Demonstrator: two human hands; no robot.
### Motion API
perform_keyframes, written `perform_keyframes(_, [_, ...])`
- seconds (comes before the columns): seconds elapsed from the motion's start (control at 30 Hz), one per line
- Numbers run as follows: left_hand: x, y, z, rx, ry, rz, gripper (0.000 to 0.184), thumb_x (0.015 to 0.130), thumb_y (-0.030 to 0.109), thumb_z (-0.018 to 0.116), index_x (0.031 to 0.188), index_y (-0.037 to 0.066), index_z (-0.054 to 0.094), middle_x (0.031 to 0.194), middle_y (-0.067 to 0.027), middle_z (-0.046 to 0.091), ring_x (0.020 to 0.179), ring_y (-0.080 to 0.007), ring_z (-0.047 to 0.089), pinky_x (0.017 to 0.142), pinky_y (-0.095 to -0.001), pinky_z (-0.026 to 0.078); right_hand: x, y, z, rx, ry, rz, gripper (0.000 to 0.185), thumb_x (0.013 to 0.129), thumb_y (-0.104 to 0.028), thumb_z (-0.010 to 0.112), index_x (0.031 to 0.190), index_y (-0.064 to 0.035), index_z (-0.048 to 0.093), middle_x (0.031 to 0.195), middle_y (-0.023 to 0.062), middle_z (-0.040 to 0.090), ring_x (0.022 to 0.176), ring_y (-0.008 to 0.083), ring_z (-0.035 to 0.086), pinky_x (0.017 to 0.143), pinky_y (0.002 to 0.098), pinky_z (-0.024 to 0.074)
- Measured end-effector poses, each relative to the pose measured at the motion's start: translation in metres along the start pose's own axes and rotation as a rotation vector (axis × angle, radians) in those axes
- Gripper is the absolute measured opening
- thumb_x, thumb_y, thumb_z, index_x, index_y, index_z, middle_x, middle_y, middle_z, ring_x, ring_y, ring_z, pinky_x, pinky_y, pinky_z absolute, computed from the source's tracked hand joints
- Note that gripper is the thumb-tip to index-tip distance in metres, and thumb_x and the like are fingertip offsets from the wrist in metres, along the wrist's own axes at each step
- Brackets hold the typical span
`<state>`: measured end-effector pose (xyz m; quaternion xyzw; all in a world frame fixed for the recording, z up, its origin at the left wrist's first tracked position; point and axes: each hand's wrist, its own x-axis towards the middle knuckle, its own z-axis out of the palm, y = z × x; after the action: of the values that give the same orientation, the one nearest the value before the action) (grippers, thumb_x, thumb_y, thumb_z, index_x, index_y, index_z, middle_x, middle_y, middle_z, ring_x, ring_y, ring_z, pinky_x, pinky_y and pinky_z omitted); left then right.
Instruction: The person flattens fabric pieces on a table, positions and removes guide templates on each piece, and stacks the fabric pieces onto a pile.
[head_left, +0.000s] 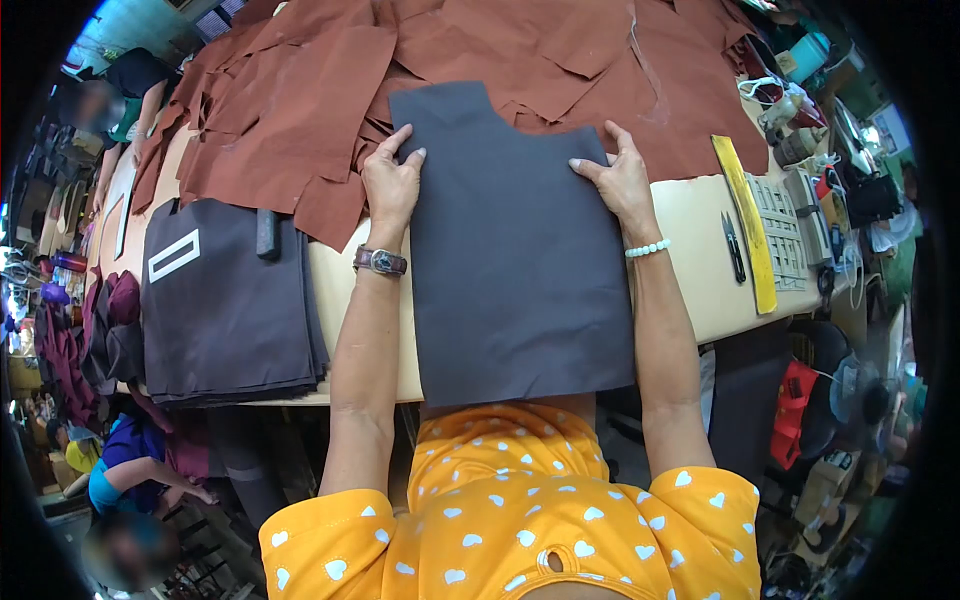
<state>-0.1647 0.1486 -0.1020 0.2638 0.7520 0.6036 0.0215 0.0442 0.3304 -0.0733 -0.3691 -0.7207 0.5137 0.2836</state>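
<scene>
A dark grey cut fabric panel (pixel 520 270) lies in front of me, its near end reaching the table's edge by my body. One upper corner is notched out in a curve. My left hand (pixel 393 180) pinches the panel's left edge near the top, thumb on its face. At the upper right corner, my right hand (pixel 622 178) grips the other edge, with the thumb on top and the index finger pointing up. Left of the panel is a stack of similar dark pieces (pixel 230 320), bearing a white rectangular frame (pixel 174 256) and a small dark block (pixel 267 234).
Reddish-brown fabric sheets (pixel 300 110) cover the far part of the table (pixel 685 240). On the right lie thread snips (pixel 735 248), a yellow ruler (pixel 745 225) and pale slotted templates (pixel 778 230). Other people (pixel 135 75) are at the left, beside cluttered shelves.
</scene>
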Motion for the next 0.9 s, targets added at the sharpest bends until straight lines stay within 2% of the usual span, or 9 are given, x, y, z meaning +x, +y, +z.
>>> perform_keyframes(0.17, [-0.003, 0.012, -0.003, 0.112, -0.009, -0.015, 0.039, 0.072, 0.007, 0.066, 0.111, 0.003, 0.064, 0.07, -0.0113, 0.063, 0.06, -0.0156, 0.056, 0.065, -0.0284, 0.048, 0.001, 0.001, 0.0, -0.024, 0.001, 0.007, 0.078, 0.067, -0.009, 0.073, 0.133, 0.0039, 0.035, 0.099, 0.0242, 0.064, 0.087, 0.0254, 0.065, 0.078, 0.032, 0.0511])
perform_keyframes(0.27, [-0.003, 0.014, -0.003, 0.188, -0.019, 0.06, 0.039, 0.073, 0.007, 0.065, 0.112, 0.003, 0.063, 0.096, -0.019, 0.063, 0.085, -0.0234, 0.061, 0.081, -0.0324, 0.047, 0.003, 0.005, 0.0, -0.049, 0.014, -0.019, 0.078, 0.067, -0.009, 0.073, 0.133, 0.0038, 0.035, 0.1, 0.0246, 0.063, 0.087, 0.0257, 0.065, 0.078, 0.0319, 0.0512])
perform_keyframes(0.37, [-0.013, 0.024, -0.002, 0.664, 0.221, 0.518, 0.043, 0.074, 0.009, 0.067, 0.116, 0.003, 0.06, 0.115, -0.0185, 0.054, 0.1, -0.0263, 0.055, 0.088, -0.035, 0.043, 0.0, 0.0, 0.0, -0.033, 0.011, -0.022, 0.078, 0.067, -0.01, 0.074, 0.133, 0.0037, 0.035, 0.1, 0.025, 0.063, 0.086, 0.0258, 0.065, 0.077, 0.032, 0.0515])
perform_keyframes(0.4, [-0.019, 0.039, -0.002, 0.683, 0.173, 0.488, 0.043, 0.077, 0.014, 0.065, 0.117, 0.003, 0.057, 0.136, -0.0232, 0.036, 0.12, -0.0368, 0.039, 0.1, -0.0421, 0.033, -0.001, -0.004, 0.0, -0.04, 0.007, -0.005, 0.078, 0.067, -0.01, 0.074, 0.133, 0.0038, 0.035, 0.1, 0.0251, 0.063, 0.086, 0.0256, 0.065, 0.077, 0.032, 0.0517])
perform_keyframes(0.5, [-0.031, 0.057, 0.01, 0.779, 0.055, 0.673, 0.047, 0.081, 0.022, 0.063, 0.123, 0.003, 0.052, 0.138, -0.0216, 0.035, 0.126, -0.0382, 0.033, 0.104, -0.0442, 0.029, -0.003, -0.005, 0.0, -0.022, -0.004, 0.014, 0.079, 0.067, -0.011, 0.075, 0.133, 0.0038, 0.035, 0.099, 0.0242, 0.063, 0.086, 0.0244, 0.065, 0.076, 0.0317, 0.0521])
perform_keyframes(0.63, [-0.063, 0.059, 0.037, 0.698, -0.334, 0.651, 0.062, 0.089, 0.044, 0.049, 0.136, 0.006, 0.036, 0.143, -0.0192, 0.03, 0.133, -0.0381, 0.024, 0.106, -0.0525, 0.022, -0.002, -0.006, 0.0, -0.088, -0.007, 0.003, 0.079, 0.067, -0.009, 0.075, 0.133, 0.0037, 0.034, 0.097, 0.0224, 0.064, 0.085, 0.022, 0.065, 0.074, 0.0306, 0.0526])
perform_keyframes(0.73, [-0.071, 0.045, 0.043, 0.78, -0.463, 0.568, 0.068, 0.088, 0.053, 0.044, 0.139, 0.009, 0.033, 0.146, -0.0168, 0.026, 0.135, -0.0363, 0.019, 0.107, -0.0532, 0.018, -0.004, -0.005, 0.001, -0.018, -0.006, -0.021, 0.078, 0.068, -0.012, 0.074, 0.133, 0.0031, 0.035, 0.095, 0.0191, 0.066, 0.085, 0.0268, 0.065, 0.076, 0.0347, 0.0521])
perform_keyframes(0.83, [-0.072, 0.044, 0.044, 0.82, -0.509, 0.512, 0.072, 0.087, 0.058, 0.042, 0.14, 0.011, 0.032, 0.147, -0.0152, 0.023, 0.137, -0.0353, 0.017, 0.108, -0.0537, 0.015, -0.014, -0.023, 0.001, -0.514, 0.096, -0.118, 0.076, 0.07, -0.017, 0.073, 0.133, 0.0022, 0.035, 0.107, 0.0185, 0.062, 0.099, 0.032, 0.061, 0.085, 0.0373, 0.0473])
perform_keyframes(0.9, [-0.071, 0.046, 0.044, 0.834, -0.522, 0.503, 0.074, 0.085, 0.059, 0.042, 0.141, 0.012, 0.031, 0.148, -0.0143, 0.022, 0.137, -0.0347, 0.016, 0.108, -0.054, 0.014, -0.018, -0.023, 0.007, -0.735, 0.192, -0.532, 0.071, 0.076, -0.023, 0.068, 0.133, 0.0026, 0.035, 0.115, 0.018, 0.057, 0.106, 0.0327, 0.055, 0.089, 0.0407, 0.0427])
